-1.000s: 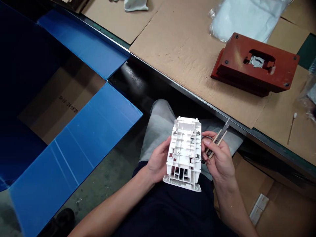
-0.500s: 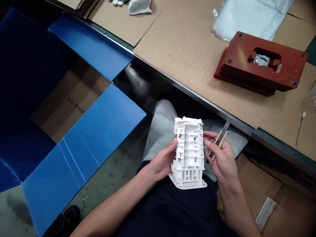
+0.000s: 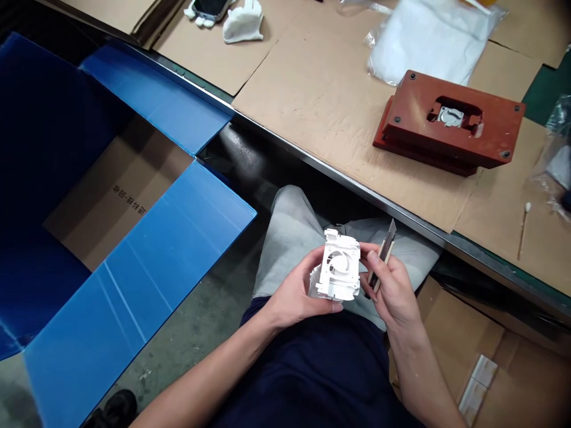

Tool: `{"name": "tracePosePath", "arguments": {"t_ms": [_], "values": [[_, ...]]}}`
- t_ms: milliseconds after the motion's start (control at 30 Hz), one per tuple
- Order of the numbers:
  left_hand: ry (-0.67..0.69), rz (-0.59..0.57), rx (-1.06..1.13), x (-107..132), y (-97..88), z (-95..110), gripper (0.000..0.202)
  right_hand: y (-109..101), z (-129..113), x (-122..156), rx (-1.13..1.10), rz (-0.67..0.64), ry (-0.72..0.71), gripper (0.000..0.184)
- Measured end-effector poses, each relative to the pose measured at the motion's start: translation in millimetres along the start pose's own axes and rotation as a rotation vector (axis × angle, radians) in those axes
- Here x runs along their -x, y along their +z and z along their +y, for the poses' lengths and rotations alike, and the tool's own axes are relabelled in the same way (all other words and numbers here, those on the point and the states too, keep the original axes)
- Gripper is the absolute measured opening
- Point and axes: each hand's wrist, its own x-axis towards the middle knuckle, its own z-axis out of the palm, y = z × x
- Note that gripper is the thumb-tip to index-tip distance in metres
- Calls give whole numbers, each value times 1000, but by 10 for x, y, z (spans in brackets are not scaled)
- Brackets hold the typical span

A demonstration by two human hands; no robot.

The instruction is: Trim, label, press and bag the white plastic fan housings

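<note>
The left hand point(image 3: 298, 292) is curled around the white part point(image 3: 341, 266), its thumb lying along the part's lower edge and its other fingers wrapped about the left side, where they are mostly hidden. The part is held over the lap, off the bench point(image 3: 339, 101) and short of its near edge. It is tilted so that one end faces up, showing a round opening with a curved blade-like shape in it.

The right hand point(image 3: 392, 288) is closed on the knife point(image 3: 380, 264), pinching it between thumb and bent fingers. The blade points up toward the bench's near edge. The right forefinger reaches to the part's right side; whether it presses there or only lies against it, I cannot tell.

On the bench, the red block point(image 3: 419, 110) sits back from the near edge, with a metal piece point(image 3: 450, 116) in its opening. Behind the block lies a plastic bag point(image 3: 426, 44) with white contents. To the block's right, nearer the edge, is a swab point(image 3: 523, 232). Toward the left end of what shows, a white glove point(image 3: 243, 22) lies near a phone point(image 3: 210, 7). The blue box point(image 3: 143, 273) stands open beside the bench's near edge, left of the lap.
</note>
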Motion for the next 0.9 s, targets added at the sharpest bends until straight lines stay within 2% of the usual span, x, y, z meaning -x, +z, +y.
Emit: {"name": "tracePosePath", "arguments": {"t_ms": [333, 600, 900], "values": [[25, -32, -168, 32, -9, -1, 94, -34, -8, 43, 7, -9, -7, 27], [73, -39, -175, 32, -27, -8, 95, -18, -28, 48, 14, 2, -16, 29], [39, -23, -105, 34, -1, 25, 88, -17, -19, 44, 16, 13, -17, 28]]}}
